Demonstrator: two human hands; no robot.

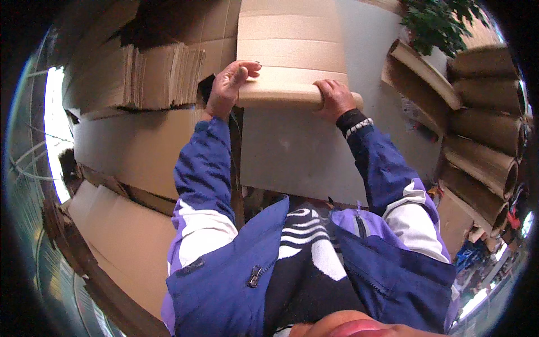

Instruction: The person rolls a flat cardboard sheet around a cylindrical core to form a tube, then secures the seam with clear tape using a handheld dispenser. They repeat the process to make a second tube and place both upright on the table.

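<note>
While a grey worktop [303,151] stretches across the middle, stacked flat cardboard [163,76] fills the left side and a pile of brown cardboard tubes [487,122] rises at the right, their open ends too dark to show any contents. A creased cardboard sheet [289,53] lies on the worktop, running toward the far side, and its near edge appears wound into a cardboard roll [281,96]. That roll's long axis runs left to right between the two hands, across the sheet. The right hand [336,98] is the closer, curled over the roll near its right end. The left hand [224,92] stands at the left end, fingers loosely bent and parted; whether it presses there, I cannot tell.
</note>
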